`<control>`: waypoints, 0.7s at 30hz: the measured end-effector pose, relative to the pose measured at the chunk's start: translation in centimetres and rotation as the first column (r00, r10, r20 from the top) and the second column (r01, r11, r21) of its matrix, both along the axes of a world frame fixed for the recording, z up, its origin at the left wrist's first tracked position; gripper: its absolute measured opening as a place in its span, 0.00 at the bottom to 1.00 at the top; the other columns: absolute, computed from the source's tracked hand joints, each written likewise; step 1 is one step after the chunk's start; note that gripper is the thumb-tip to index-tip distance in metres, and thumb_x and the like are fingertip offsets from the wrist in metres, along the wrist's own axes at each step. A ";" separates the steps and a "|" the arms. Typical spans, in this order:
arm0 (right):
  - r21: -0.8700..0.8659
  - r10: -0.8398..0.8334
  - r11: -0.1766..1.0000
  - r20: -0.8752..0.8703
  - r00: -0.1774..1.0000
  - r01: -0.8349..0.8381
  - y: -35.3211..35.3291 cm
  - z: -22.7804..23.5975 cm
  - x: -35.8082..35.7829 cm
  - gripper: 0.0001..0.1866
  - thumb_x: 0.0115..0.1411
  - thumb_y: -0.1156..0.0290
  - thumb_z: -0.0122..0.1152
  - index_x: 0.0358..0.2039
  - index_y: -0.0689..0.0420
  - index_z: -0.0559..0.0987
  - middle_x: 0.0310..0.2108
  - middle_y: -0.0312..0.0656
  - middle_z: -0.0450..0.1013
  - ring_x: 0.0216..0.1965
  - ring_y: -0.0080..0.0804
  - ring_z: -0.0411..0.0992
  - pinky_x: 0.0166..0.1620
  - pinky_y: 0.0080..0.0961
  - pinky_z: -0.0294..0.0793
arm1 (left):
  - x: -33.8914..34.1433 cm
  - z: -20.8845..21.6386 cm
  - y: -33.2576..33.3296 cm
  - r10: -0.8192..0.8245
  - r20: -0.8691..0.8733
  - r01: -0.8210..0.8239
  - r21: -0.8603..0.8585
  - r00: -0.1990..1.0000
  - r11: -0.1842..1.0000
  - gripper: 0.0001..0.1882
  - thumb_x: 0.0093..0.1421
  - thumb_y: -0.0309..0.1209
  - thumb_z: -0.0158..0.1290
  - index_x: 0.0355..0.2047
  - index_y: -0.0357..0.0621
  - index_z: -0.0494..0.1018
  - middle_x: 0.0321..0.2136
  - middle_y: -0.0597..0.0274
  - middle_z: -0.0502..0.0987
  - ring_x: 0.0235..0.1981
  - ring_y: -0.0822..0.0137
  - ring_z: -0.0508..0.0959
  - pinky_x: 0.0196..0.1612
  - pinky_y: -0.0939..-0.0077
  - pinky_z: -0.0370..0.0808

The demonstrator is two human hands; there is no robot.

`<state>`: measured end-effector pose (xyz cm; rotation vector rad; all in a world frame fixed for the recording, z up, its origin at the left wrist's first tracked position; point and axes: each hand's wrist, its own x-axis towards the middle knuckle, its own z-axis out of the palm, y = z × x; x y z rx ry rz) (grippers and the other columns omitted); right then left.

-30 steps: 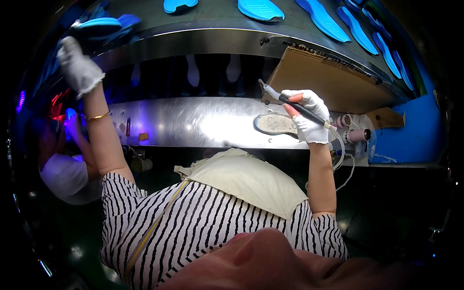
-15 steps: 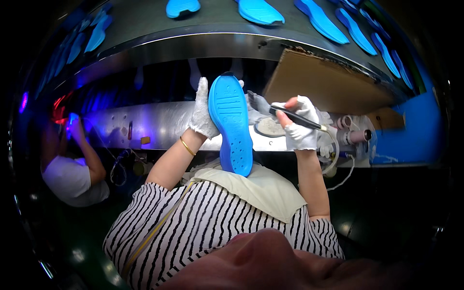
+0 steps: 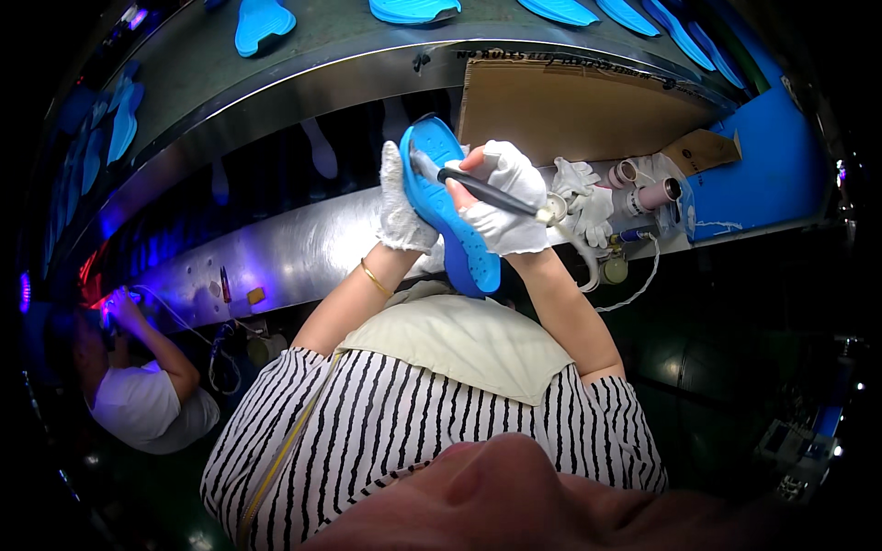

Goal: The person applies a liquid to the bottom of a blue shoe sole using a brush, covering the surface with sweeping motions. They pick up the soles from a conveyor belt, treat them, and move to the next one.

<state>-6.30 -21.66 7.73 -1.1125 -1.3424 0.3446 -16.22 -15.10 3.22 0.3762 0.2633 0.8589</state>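
My left hand (image 3: 402, 213), in a white glove, grips a blue shoe sole (image 3: 447, 220) along its left edge. The sole is tilted, its dark-tipped end up and away from me, and its lower end shows small holes. In my right hand (image 3: 507, 204), in a white glove with bare fingertips showing, is a brush (image 3: 491, 195) with a black handle and a pale hose at its rear end. The brush head lies against the inner left edge of the sole's upper part, partly blurred.
Beyond the metal bench (image 3: 312, 234), a raised conveyor belt (image 3: 322, 46) carries several blue soles. A cardboard sheet (image 3: 570, 110) leans behind spare gloves (image 3: 588, 207) and a pink cylinder (image 3: 657, 195). At left, a co-worker (image 3: 147, 404) works under blue light.
My right hand has moved left, bringing the brush from beside the sole onto its upper part. The sole has turned and tilted. The whole view has shifted.
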 end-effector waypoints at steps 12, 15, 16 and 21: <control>-0.074 0.115 0.990 -0.035 0.993 -0.117 -1.3 -1.7 0.1 0.11 0.45 0.85 0.64 0.28 0.60 0.73 0.25 0.39 0.71 0.27 0.24 0.73 0.34 0.18 0.72 | -2.9 -0.5 2.4 -0.194 0.040 0.191 0.077 0.980 0.979 0.48 0.52 0.69 0.37 0.59 0.40 0.57 0.54 0.40 0.64 0.52 0.46 0.69 0.56 0.53 0.66; 0.082 0.102 0.990 0.118 0.988 -0.112 -1.3 -1.8 -0.4 0.10 0.45 0.84 0.65 0.28 0.58 0.74 0.25 0.38 0.72 0.29 0.24 0.72 0.34 0.18 0.72 | -3.2 0.3 2.9 -0.269 0.076 0.261 0.094 0.960 0.961 0.47 0.54 0.68 0.36 0.59 0.39 0.56 0.54 0.40 0.64 0.52 0.45 0.69 0.56 0.52 0.66; 0.100 0.131 0.984 0.151 0.980 -0.146 -1.6 -1.7 -0.8 0.10 0.45 0.83 0.65 0.27 0.58 0.75 0.25 0.38 0.73 0.29 0.23 0.72 0.34 0.18 0.72 | -3.4 0.3 3.1 -0.272 0.077 0.265 0.088 0.959 0.960 0.47 0.54 0.68 0.35 0.59 0.39 0.56 0.54 0.40 0.64 0.52 0.45 0.69 0.56 0.52 0.66; -0.243 0.237 0.932 -0.151 0.960 -0.268 -3.9 -1.7 0.7 0.06 0.51 0.78 0.63 0.29 0.59 0.74 0.29 0.40 0.75 0.31 0.22 0.73 0.36 0.20 0.72 | -4.8 0.9 -0.3 -0.232 -0.023 0.232 0.161 0.972 0.959 0.47 0.54 0.69 0.32 0.59 0.42 0.57 0.53 0.50 0.67 0.52 0.55 0.70 0.56 0.61 0.66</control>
